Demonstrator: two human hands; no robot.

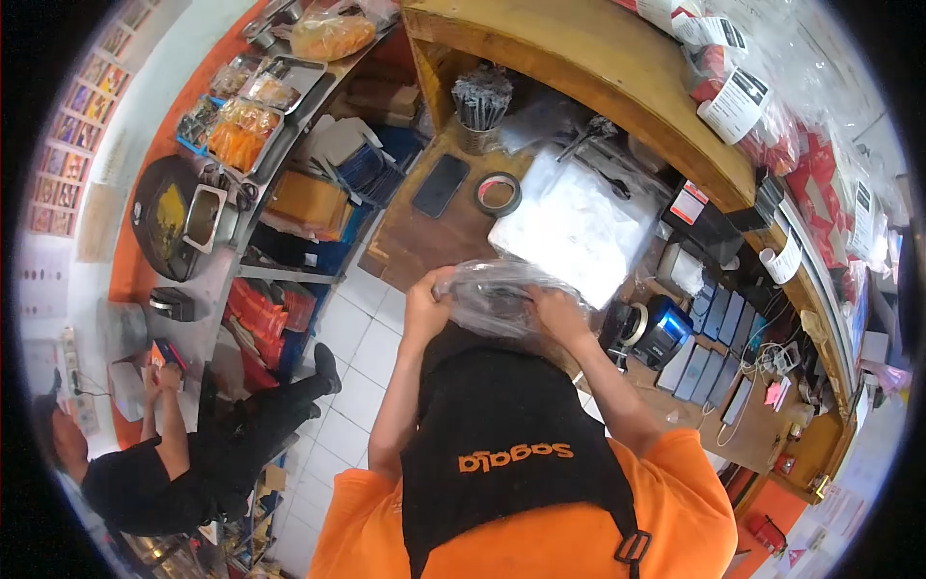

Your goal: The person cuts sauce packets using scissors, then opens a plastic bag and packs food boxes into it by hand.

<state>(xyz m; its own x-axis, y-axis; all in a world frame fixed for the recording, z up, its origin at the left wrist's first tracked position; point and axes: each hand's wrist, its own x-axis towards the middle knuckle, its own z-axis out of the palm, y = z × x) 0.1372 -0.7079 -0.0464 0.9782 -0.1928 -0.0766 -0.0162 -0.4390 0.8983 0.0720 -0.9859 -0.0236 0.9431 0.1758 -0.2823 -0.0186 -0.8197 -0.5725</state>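
A see-through plastic bag (482,277) is stretched between my hands, just above my black apron (511,405) and at the counter's near edge. My left hand (429,304) has its fingers closed on the bag's left side. On the other side, my right hand (557,314) grips the bag, its fingertips partly hidden by the plastic. What the bag contains, if anything, I cannot make out. Right behind it on the counter lies a stack of white plastic sheets or bags (569,222). A roll of dark tape (498,194) and a black phone (441,186) lie beyond my left hand.
A metal cup (476,135) of wrapped utensils stands at the back. To the right are a blue-black device (666,330) and several phones (714,314) with cables. A wooden shelf (579,58) overhangs the counter. At left, a person (174,463) sits near food trays (246,135).
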